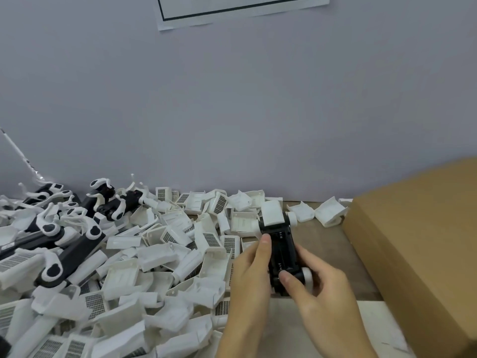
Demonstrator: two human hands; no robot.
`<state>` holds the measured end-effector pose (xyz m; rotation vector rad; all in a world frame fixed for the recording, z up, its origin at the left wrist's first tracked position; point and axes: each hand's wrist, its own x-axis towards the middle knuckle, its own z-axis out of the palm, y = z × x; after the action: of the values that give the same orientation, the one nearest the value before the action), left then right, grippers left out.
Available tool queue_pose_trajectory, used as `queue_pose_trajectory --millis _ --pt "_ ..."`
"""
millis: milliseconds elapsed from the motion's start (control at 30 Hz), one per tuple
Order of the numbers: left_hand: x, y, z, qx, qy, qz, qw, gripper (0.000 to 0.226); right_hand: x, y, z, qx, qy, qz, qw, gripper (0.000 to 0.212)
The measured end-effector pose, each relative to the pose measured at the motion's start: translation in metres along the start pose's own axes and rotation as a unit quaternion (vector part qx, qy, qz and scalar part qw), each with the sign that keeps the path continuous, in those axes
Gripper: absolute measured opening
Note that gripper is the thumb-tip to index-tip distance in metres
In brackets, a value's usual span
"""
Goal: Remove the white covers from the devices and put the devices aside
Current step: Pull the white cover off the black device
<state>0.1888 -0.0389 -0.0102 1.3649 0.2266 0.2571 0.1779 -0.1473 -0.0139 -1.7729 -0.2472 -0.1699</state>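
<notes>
A black device (282, 250) with white round knobs is held above the table, between both hands. My left hand (249, 277) grips its left side, thumb up along the edge. My right hand (318, 290) grips its lower right end, thumb across the black body. A white cover (272, 212) sits on the device's far end. To the left lies a big heap of loose white covers (154, 257), many with grid-patterned labels. Several black devices with white clips (67, 244) lie at the far left.
A large brown cardboard box (418, 241) stands at the right, close to my right hand. A grey wall rises behind the wooden table (327, 244), with a paper sheet (240, 9) taped high up. A pale mat (289, 329) lies under my hands.
</notes>
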Motion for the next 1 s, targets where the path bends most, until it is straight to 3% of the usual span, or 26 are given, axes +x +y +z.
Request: queue_pose_trajectory --millis 167,267,367,600,867,1000 --pt "0.003 -0.004 0.001 -0.051 0.015 0.001 0.999 0.030 0.000 0.007 0.008 -0.142 0.070 -0.055 0.986 0.046" --pt "0.004 -0.004 0.000 -0.092 0.041 0.001 0.995 0.030 -0.002 0.006 0.014 -0.157 0.048 -0.041 0.986 0.069" --pt "0.003 -0.002 0.001 -0.113 0.018 0.005 0.993 0.027 -0.002 0.006 0.016 -0.174 0.023 -0.001 0.985 0.090" --pt "-0.003 -0.005 0.002 -0.015 -0.065 0.044 0.997 0.009 -0.002 -0.003 0.008 -0.187 0.064 0.047 0.979 0.048" --pt "-0.004 -0.005 0.003 0.021 -0.055 0.057 0.997 0.014 -0.004 -0.005 0.009 -0.151 0.027 0.085 0.985 0.037" --pt "-0.001 -0.007 0.002 0.047 -0.042 0.081 0.995 0.020 -0.004 -0.003 0.013 -0.183 -0.007 0.059 0.981 0.054"
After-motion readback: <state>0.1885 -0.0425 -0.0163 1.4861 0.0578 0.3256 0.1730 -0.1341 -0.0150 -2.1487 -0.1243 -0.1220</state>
